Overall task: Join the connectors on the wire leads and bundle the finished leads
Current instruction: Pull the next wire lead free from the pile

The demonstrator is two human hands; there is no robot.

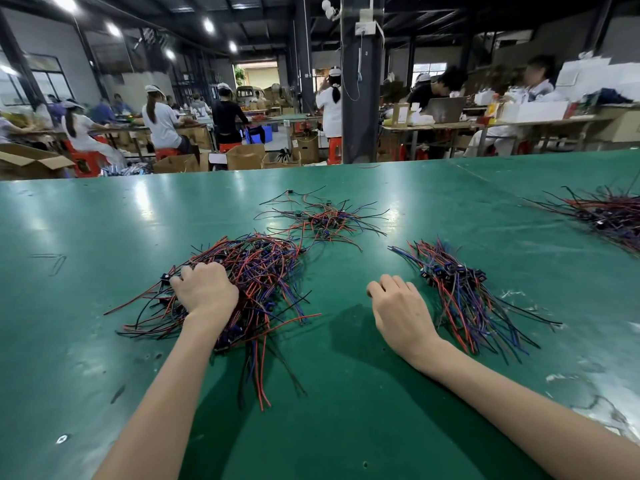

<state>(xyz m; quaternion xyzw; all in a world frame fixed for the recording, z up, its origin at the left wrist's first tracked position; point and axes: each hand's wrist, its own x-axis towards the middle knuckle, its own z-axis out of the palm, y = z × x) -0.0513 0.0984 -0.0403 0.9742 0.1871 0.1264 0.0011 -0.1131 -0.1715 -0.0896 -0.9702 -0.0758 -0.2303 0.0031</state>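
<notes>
The left hand [204, 292] lies on the tangled pile of leads [266, 268], fingers curled into the wires and gripping a clump (tips hidden). The right hand [398, 306] rests on the green table [104, 237], fingers loosely bent, holding nothing; a tidier pile [464, 296] lies just right of them. Beyond both sits a small scatter of leads [325, 220]

Red, blue and black wire leads [270, 268] (connectors [446, 270] dark blue) on a green table [86, 237].
</notes>
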